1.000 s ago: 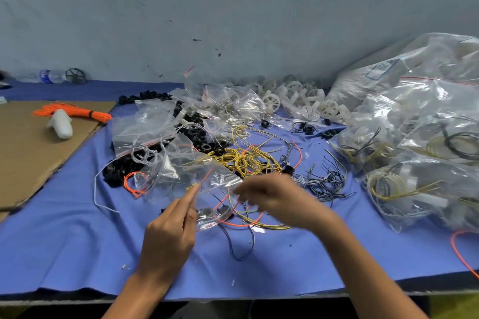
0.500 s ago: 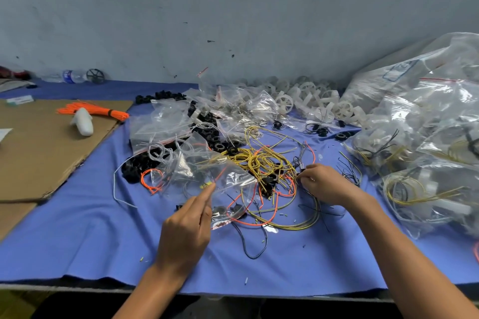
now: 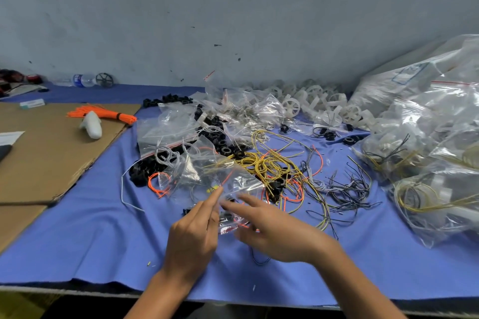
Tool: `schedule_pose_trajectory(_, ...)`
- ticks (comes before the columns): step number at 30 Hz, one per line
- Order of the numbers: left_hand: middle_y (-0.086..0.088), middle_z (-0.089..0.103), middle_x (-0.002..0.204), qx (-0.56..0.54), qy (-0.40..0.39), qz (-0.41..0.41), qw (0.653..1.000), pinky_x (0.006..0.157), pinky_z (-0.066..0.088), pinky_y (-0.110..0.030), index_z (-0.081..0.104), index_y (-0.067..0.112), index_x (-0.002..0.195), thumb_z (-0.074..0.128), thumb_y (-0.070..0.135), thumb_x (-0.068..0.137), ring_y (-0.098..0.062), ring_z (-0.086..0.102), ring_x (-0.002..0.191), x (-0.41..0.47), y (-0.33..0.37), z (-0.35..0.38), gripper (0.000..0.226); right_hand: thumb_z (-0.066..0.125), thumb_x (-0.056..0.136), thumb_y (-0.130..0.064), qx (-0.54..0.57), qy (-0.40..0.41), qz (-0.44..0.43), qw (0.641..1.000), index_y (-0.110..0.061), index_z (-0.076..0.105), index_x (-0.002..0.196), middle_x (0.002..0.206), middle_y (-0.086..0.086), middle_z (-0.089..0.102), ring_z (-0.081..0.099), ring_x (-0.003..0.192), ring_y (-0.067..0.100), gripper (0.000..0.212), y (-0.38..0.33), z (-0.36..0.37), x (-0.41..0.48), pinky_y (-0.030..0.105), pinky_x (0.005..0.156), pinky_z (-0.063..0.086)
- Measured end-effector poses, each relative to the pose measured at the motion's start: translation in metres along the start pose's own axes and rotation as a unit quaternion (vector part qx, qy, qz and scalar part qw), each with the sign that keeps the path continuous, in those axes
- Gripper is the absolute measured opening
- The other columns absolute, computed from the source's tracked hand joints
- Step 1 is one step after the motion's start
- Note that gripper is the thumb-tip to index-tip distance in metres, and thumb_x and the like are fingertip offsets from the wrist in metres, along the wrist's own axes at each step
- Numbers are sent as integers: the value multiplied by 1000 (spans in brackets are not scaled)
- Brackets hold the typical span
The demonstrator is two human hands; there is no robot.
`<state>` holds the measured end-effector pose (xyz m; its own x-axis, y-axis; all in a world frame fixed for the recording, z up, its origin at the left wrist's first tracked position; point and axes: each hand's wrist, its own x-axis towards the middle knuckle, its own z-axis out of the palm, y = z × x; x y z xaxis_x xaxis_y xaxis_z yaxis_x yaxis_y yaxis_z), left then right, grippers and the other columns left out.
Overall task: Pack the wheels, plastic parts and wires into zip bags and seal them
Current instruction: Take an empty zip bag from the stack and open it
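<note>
Clear zip bag (image 3: pixel 233 184) pinched in left hand (image 3: pixel 191 235); right hand (image 3: pixel 274 230) spread beside it.

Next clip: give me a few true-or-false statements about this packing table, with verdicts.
1. The bundle of orange ties lies on the brown cardboard sheet. True.
2. The white plastic wheels are piled at the table's near edge. False: they sit at the back, by the wall.
3. The left hand and right hand are both at the small clear zip bag. True.
4. All the yellow wires are bagged. False: a loose tangle lies on the blue cloth.
</note>
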<state>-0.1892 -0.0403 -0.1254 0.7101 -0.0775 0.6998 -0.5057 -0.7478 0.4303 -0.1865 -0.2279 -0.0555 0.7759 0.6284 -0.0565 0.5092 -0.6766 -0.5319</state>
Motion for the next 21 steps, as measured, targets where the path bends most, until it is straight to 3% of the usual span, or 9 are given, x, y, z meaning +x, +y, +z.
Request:
schedule_pose_trajectory(2,-2,73,114,-15,8,-6,1000,67,54,-30,61,13,134,42,24,98,-14,70,91,0,-2,0,42,45,99,-14,-41,18,18,999,-45,25,148,155,7,25,37,136,32,62,-3,9,8,42,100,42)
schedule_pose_trajectory(4,0,73,113,-23,11,-14,1000,66,53,-31,59,17,136,42,25,98,-14,70,91,0,-3,1,42,47,96,-14,-12,44,-4,999,-37,50,137,141,4,52,51,128,19,48,3,1,7,36,97,46)
schedule_pose_trajectory(6,1,73,110,-21,9,-15,1000,66,51,-29,58,19,136,43,25,98,-13,69,89,0,-3,2,41,49,89,-16,91,93,11,991,-30,71,108,102,-9,73,65,93,1,32,12,-18,3,28,78,51)
schedule_pose_trajectory(9,2,72,111,-19,7,-13,1000,67,51,-28,58,19,136,43,25,99,-13,69,89,0,-4,4,41,49,84,-20,87,253,76,961,-33,69,88,77,-11,70,60,65,3,25,42,-43,10,26,59,44)
schedule_pose_trajectory(11,3,72,109,-21,8,-15,1000,65,51,-30,58,20,137,43,26,99,-13,70,86,0,-4,4,41,51,91,-19,2,298,144,944,-29,69,99,89,-9,69,62,77,11,22,70,-53,23,30,68,48)
schedule_pose_trajectory(13,3,73,105,-20,7,-15,1000,62,53,-33,57,21,137,43,26,99,-15,70,82,-1,-4,5,41,48,97,-26,-99,231,215,944,-22,66,116,117,3,63,59,103,24,26,97,-57,41,36,86,48)
schedule_pose_trajectory(15,2,73,101,-19,9,-14,1000,57,54,-35,58,20,137,43,25,98,-18,71,79,-1,-5,4,41,44,100,-36,-169,133,252,944,-18,63,118,128,11,54,49,117,35,32,115,-55,55,42,97,43)
schedule_pose_trajectory(17,2,72,97,-18,12,-17,1000,54,53,-34,59,19,136,44,25,98,-18,70,75,-1,-5,4,41,41,100,-40,-188,106,260,941,-18,63,110,123,11,53,47,115,36,33,124,-50,61,42,96,41)
schedule_pose_trajectory(21,3,71,97,-12,1,-17,1000,58,53,-34,60,18,135,43,25,99,-16,70,78,-2,-5,4,40,52,97,-34,-135,151,237,950,-17,62,103,115,10,56,53,107,33,21,131,-54,59,36,87,43)
